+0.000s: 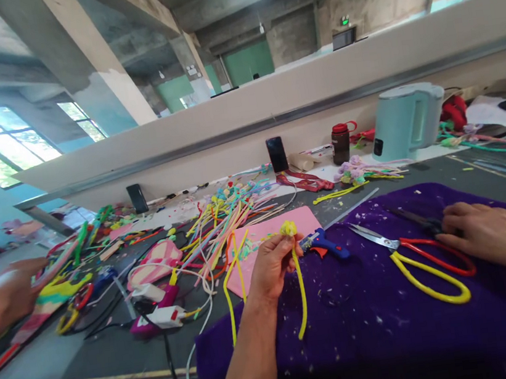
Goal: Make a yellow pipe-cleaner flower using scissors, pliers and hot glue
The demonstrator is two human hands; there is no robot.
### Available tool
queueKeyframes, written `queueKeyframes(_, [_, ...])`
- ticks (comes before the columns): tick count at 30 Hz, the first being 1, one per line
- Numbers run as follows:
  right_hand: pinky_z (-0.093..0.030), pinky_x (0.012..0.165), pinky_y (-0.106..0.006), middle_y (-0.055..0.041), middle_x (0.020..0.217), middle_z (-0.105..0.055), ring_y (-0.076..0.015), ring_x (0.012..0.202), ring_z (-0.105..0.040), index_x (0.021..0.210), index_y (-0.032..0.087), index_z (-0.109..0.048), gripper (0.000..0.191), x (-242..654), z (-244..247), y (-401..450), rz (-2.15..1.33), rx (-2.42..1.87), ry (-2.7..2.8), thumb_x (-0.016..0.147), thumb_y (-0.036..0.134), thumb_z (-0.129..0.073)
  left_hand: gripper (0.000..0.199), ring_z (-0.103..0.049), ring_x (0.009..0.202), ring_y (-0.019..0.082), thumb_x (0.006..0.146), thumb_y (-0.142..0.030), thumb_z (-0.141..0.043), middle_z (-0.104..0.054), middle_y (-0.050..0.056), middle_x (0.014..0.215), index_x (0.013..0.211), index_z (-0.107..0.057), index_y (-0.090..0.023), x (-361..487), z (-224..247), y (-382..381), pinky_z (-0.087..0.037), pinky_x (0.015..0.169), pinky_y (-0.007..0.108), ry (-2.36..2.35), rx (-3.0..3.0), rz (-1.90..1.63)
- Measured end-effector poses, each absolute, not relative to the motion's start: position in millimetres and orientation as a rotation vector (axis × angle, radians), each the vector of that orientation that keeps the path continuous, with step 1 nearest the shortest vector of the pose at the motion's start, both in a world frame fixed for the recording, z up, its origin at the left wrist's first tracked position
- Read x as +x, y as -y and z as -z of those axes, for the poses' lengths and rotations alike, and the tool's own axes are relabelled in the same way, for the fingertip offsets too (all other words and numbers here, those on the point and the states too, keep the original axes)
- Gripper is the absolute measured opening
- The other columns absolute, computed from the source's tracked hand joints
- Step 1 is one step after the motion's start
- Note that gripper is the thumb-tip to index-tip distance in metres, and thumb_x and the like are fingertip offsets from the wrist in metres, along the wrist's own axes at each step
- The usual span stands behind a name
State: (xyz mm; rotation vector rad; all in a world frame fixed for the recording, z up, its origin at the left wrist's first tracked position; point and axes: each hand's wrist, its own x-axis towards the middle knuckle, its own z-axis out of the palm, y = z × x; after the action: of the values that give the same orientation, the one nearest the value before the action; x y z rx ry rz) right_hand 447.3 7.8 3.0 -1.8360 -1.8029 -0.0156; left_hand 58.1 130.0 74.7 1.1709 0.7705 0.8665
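Note:
In the head view my left hand (271, 266) is closed in a pinch around a yellow pipe-cleaner flower (288, 228). Its yellow stem (302, 295) hangs down below my fingers. My right hand (491, 231) lies at the right with its fingers curled on the handle end of a dark, narrow-tipped tool (413, 218); its exact kind is unclear against the purple cloth. Just below that hand lie large scissors (395, 245) with one red and one yellow handle, blades apart. A blue glue gun (328, 245) rests just right of my left hand.
Purple cloth (368, 323) covers the near tabletop, partly beside a pink mat (303, 215). Pipe cleaners (219, 219) are heaped behind. Power plugs and cables (162, 316) lie left. Another person's hand (23, 288) is at far left. A kettle (405, 123), bottle (341, 144) and phone (277, 154) stand behind.

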Motion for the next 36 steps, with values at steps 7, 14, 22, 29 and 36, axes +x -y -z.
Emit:
queueKeyframes(7, [-0.043,0.074,-0.032,-0.0047,0.09,-0.061,-0.0197,0.083,-0.057,0.081,0.021,-0.061,0.016,316,-61,-17,-0.355,-1.525,2.123,0.083,0.031,-0.049,0.027,-0.041,0.04,0.004,0.068,-0.034,-0.065,-0.059,0.001,0.058,0.083,-0.069,-0.012,62,-73,-126,-0.028,0.038,0.018,-0.727,1.142,-0.819])
queueKeyframes(14, [-0.04,0.053,-0.022,0.0023,0.065,-0.056,-0.0112,0.058,-0.052,0.081,0.017,-0.057,0.018,218,-58,-56,-1.207,-1.134,1.638,0.078,0.034,-0.057,0.023,-0.04,0.045,0.004,0.067,-0.032,-0.067,-0.062,0.003,0.067,0.079,-0.071,-0.012,69,-67,-126,-0.027,0.04,0.018,-0.725,1.125,-0.897])
queueKeyframes(22, [-0.037,0.043,-0.019,0.0043,0.059,-0.055,-0.0062,0.043,-0.047,0.073,0.016,-0.051,0.024,200,-54,-82,-1.332,-0.982,1.326,0.075,0.038,-0.06,0.023,-0.05,0.046,0.008,0.067,-0.03,-0.068,-0.062,0.001,0.062,0.082,-0.07,-0.013,74,-61,-126,-0.036,0.044,0.02,-0.679,1.058,-0.922])
queueKeyframes(29, [-0.03,0.035,-0.016,0.0053,0.052,-0.054,-0.0039,0.033,-0.041,0.071,0.016,-0.053,0.026,211,-50,-74,-1.33,-1.065,1.346,0.078,0.04,-0.057,0.022,-0.056,0.058,0.01,0.057,-0.024,-0.076,-0.064,0.001,0.068,0.076,-0.069,-0.014,77,-62,-127,-0.041,0.057,0.021,-0.616,1.008,-0.918])
queueKeyframes(36, [-0.026,0.032,-0.015,0.0056,0.051,-0.054,-0.003,0.031,-0.038,0.071,0.016,-0.053,0.022,221,-47,-73,-1.281,-1.091,1.386,0.079,0.035,-0.057,0.018,-0.046,0.049,0.006,0.06,-0.028,-0.074,-0.061,-0.002,0.06,0.072,-0.07,-0.014,79,-63,-127,-0.035,0.05,0.019,-0.711,1.101,-0.95])
